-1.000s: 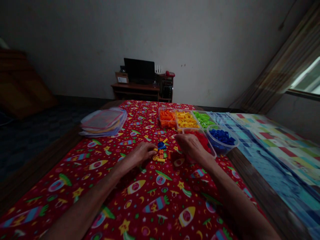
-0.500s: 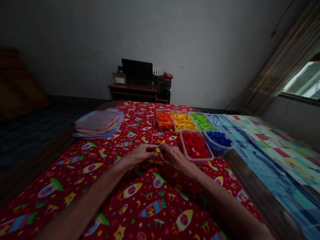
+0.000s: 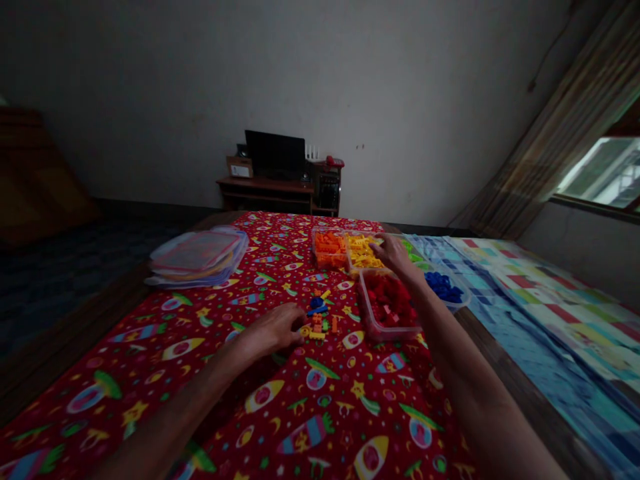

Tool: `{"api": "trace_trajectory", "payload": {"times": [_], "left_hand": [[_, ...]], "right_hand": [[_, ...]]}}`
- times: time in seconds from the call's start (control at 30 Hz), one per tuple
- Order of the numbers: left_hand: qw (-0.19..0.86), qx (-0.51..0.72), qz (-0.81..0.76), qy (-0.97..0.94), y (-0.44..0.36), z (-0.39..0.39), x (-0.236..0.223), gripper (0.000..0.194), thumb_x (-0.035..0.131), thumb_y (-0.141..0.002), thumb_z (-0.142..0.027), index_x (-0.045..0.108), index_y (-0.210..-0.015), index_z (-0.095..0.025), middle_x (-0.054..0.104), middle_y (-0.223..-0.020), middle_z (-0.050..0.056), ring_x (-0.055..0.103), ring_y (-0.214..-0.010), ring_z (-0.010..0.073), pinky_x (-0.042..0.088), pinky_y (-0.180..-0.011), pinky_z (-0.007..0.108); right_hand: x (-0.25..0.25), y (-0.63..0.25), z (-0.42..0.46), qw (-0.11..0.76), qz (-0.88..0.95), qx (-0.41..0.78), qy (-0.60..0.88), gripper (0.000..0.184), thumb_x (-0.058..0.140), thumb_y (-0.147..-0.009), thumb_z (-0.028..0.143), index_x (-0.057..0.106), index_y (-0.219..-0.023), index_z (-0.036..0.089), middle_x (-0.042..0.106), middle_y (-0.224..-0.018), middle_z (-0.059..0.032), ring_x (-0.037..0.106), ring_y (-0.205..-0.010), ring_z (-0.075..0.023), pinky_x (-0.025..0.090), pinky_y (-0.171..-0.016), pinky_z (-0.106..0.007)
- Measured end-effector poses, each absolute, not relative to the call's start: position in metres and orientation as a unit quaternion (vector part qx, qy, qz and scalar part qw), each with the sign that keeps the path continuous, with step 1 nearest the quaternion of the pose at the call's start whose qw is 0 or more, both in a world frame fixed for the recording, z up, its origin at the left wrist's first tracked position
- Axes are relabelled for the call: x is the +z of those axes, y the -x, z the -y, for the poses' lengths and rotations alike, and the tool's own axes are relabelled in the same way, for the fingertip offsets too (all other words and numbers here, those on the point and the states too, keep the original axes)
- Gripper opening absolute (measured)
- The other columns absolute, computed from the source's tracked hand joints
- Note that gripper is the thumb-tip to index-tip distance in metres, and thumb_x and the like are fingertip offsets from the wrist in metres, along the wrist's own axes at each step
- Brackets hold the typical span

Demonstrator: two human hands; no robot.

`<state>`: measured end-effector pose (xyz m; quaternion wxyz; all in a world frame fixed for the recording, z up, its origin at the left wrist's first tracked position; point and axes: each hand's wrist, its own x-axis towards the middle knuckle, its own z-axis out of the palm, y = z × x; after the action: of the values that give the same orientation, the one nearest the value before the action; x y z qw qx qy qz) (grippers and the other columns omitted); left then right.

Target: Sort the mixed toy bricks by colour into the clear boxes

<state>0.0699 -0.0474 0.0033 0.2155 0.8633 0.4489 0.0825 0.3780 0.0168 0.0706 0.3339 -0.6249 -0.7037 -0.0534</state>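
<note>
My left hand [image 3: 281, 327] rests on the red cloth, fingers loosely curled, a gap between thumb and forefinger. Right at its fingertips lies a small group of toy building bricks [image 3: 317, 321] in orange, yellow, green and blue; whether the fingers touch it I cannot tell. Further off, my right hand [image 3: 396, 255] is stretched over the right side of the box of yellow bricks [image 3: 361, 252], fingertips low by the bricks and slightly apart, nothing visible in them. That hand and forearm partly cover the box of green bricks [image 3: 414, 252] and the box of red bricks [image 3: 386, 300].
A box of orange bricks [image 3: 329, 248] adjoins the yellow one on the left. The round tub of blue bricks [image 3: 443, 287] stands at the table's right edge. Stacked plastic lids [image 3: 200, 257] lie at the far left. A bed [image 3: 545, 300] borders the table on the right.
My right hand has left the bricks in front of me and moved forward and right to the yellow box. My left hand has drawn back slightly, uncovering the small bricks on the cloth.
</note>
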Motion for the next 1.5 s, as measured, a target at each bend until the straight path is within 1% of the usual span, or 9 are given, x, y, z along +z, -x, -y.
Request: {"api": "trace_trajectory", "payload": {"times": [0.17,0.3,0.53,0.7,0.8,1.0,1.17,1.37,1.5], "left_hand": [[0.215,0.091,-0.459,-0.857,-0.073,0.046,-0.003,0.014,0.057,-0.068,-0.029,0.063,-0.076,-0.018,0.065,-0.074,0.002,0.057,-0.066,0.0160,0.037,-0.057,0.023],[0.284,0.115,-0.470,-0.828,-0.070,0.042,0.005,0.022,0.054,-0.072,-0.034,0.066,-0.080,-0.018,0.067,-0.071,0.002,0.059,-0.063,0.0158,0.038,-0.056,0.022],[0.254,0.179,-0.486,-0.817,-0.071,0.038,0.014,0.022,0.058,-0.068,-0.032,0.067,-0.080,-0.017,0.069,-0.077,0.003,0.061,-0.068,0.0172,0.043,-0.061,0.024],[0.197,0.253,-0.508,-0.799,-0.072,0.034,0.010,0.023,0.057,-0.070,-0.033,0.067,-0.084,-0.017,0.070,-0.089,0.006,0.063,-0.079,0.0195,0.047,-0.070,0.027],[0.186,0.272,-0.505,-0.798,-0.070,0.029,0.002,0.022,0.057,-0.070,-0.031,0.067,-0.085,-0.017,0.070,-0.090,0.006,0.063,-0.081,0.0202,0.048,-0.073,0.028],[0.224,0.276,-0.494,-0.793,-0.069,0.028,-0.005,0.025,0.056,-0.071,-0.035,0.067,-0.086,-0.017,0.070,-0.088,0.007,0.064,-0.080,0.0210,0.049,-0.073,0.030],[0.325,0.304,-0.477,-0.758,-0.073,0.031,-0.002,0.036,0.058,-0.070,-0.048,0.067,-0.085,-0.017,0.070,-0.085,0.006,0.063,-0.076,0.0207,0.049,-0.070,0.030],[0.430,0.321,-0.475,-0.697,-0.074,0.037,0.004,0.044,0.060,-0.070,-0.056,0.067,-0.087,-0.015,0.066,-0.074,0.001,0.057,-0.064,0.0150,0.044,-0.059,0.024],[0.464,0.303,-0.477,-0.682,-0.074,0.040,0.004,0.049,0.056,-0.072,-0.062,0.066,-0.079,-0.014,0.061,-0.064,-0.001,0.051,-0.055,0.0117,0.038,-0.052,0.022]], "right_hand": [[0.064,-0.348,0.028,0.390,0.709,-0.015,0.588,0.030,0.043,-0.089,0.030,0.066,-0.101,0.014,0.067,-0.074,-0.0070,0.059,-0.066,-0.0157,0.040,-0.065,-0.025],[0.065,-0.308,0.060,0.322,0.772,0.014,0.548,0.023,0.045,-0.085,0.017,0.068,-0.082,0.015,0.063,-0.066,-0.0037,0.050,-0.055,-0.0118,0.031,-0.056,-0.022],[0.053,-0.277,0.072,0.207,0.835,0.028,0.509,0.017,0.048,-0.079,0.009,0.064,-0.080,0.014,0.058,-0.065,-0.0034,0.044,-0.057,-0.0113,0.028,-0.056,-0.023],[0.020,-0.280,0.065,0.206,0.843,0.004,0.498,0.028,0.042,-0.083,0.005,0.062,-0.101,0.013,0.062,-0.098,-0.0128,0.054,-0.090,-0.0191,0.041,-0.077,-0.029],[0.000,-0.277,0.059,0.210,0.870,-0.008,0.447,0.037,0.042,-0.082,0.001,0.057,-0.114,0.012,0.056,-0.115,-0.0156,0.048,-0.110,-0.0210,0.039,-0.093,-0.033],[-0.006,-0.270,0.054,0.121,0.835,-0.008,0.537,0.023,0.042,-0.085,0.003,0.063,-0.092,0.011,0.061,-0.086,-0.0134,0.054,-0.080,-0.0216,0.043,-0.076,-0.033],[0.008,-0.272,0.061,0.194,0.828,-0.007,0.526,0.021,0.042,-0.088,0.010,0.062,-0.090,0.013,0.061,-0.080,-0.0105,0.052,-0.072,-0.0191,0.040,-0.067,-0.030],[0.019,-0.256,0.056,0.304,0.832,0.161,0.436,0.019,0.053,-0.084,0.016,0.063,-0.100,0.016,0.068,-0.086,-0.0053,0.060,-0.076,-0.0147,0.040,-0.066,-0.022],[0.022,-0.253,0.062,0.291,0.843,0.155,0.426,0.023,0.054,-0.081,0.012,0.062,-0.101,0.016,0.066,-0.079,-0.0038,0.057,-0.068,-0.0131,0.038,-0.062,-0.022]]}}
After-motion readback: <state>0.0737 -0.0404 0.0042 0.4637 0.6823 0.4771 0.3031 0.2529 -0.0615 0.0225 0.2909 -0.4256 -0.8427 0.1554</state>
